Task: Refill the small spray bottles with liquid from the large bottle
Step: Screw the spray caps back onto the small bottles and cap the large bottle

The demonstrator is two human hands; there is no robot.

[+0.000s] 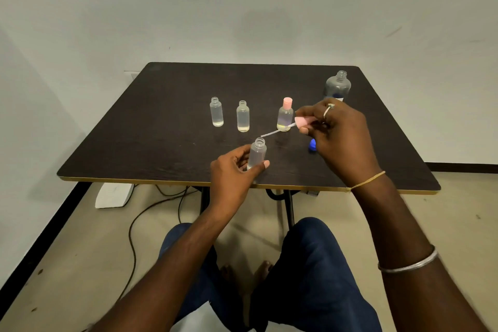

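While pinching a pink spray cap (301, 122) between curled fingertips (304, 130) of the right hand (339, 132), holds it in the air, white dip tube (275, 132) slanting down to the left, tip just above the mouth of an open small bottle (257, 152). Grips that bottle upright in the left hand (233, 172), thumb across the front, other fingers curled behind, near the front edge of the dark table (134, 129); base hidden, so cannot tell whether resting on the top. Wears a ring (329, 109) on the right hand, a thin thread (367, 182) at the wrist and a silver bangle (408, 264) further up the forearm.

Just behind the dip tube, a capped small bottle (285, 117), pink-topped, upright, with liquid inside. Left of it, a second small bottle (242, 116) and a far-left small bottle (216, 112), both uncapped, upright, apart from each other, holding clear liquid. Under the right hand, partly hidden, a blue cap (312, 145) on the table. Toward the far right corner, the large bottle (337, 86), upright and open-mouthed; liquid level unclear. On the floor below, cables (132, 234) and a white object (113, 194).
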